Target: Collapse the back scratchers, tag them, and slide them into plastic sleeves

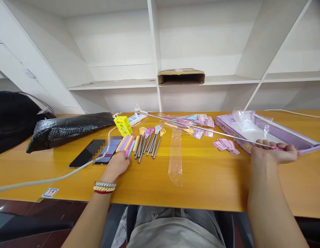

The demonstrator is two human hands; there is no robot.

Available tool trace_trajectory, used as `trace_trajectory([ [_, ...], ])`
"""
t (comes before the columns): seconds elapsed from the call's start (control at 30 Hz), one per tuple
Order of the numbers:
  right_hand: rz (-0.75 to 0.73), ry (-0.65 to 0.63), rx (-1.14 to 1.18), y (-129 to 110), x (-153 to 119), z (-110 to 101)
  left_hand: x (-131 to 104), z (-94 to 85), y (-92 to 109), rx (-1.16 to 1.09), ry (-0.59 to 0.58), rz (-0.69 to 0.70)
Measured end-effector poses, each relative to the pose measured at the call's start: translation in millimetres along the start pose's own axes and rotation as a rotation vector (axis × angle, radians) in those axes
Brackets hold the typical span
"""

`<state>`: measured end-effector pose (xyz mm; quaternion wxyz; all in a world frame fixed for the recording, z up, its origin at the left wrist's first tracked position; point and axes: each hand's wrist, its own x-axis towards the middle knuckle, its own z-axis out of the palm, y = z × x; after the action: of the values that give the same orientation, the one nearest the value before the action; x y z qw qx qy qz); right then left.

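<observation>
My left hand point(117, 164) has its fingers closed on a pink handle point(128, 151) at the end of a row of coloured handles point(124, 143). My right hand point(275, 151) grips one end of a long, thin metal telescopic rod point(201, 129). Something pink shows at that end, partly hidden by the fingers. The rod slants over the table, its far tip up and to the left. Between my hands lie several back scratchers point(149, 141) with metal shafts and yellow, purple, pink and blue hand-shaped heads. Another yellow one point(179, 128) lies beneath the rod.
A clear plastic sleeve point(175, 158) lies mid-table. Pink cards point(226, 146) and packets point(201, 120) lie near a purple box point(291, 132). At left are a yellow carton point(123, 125), phone point(109, 151), white cable point(59, 178) and black wrapped parcel point(72, 128). A cardboard box point(181, 72) sits shelved.
</observation>
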<state>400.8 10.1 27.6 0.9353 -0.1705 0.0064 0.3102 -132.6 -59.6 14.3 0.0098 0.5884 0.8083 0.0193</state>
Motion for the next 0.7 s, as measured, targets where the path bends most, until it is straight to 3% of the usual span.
trace_trajectory([
  [0.17, -0.002, 0.039, 0.017, -1, -3, 2, 7, 0.0, 5, -0.009, 0.021, -0.009],
  [0.53, -0.008, -0.003, -0.013, 1, -10, 7, 11, -3.9, 15, -0.071, 0.049, 0.051],
  [0.7, -0.004, -0.017, -0.053, 1, -9, 7, 6, -8.6, 20, -0.031, 0.128, 0.051],
])
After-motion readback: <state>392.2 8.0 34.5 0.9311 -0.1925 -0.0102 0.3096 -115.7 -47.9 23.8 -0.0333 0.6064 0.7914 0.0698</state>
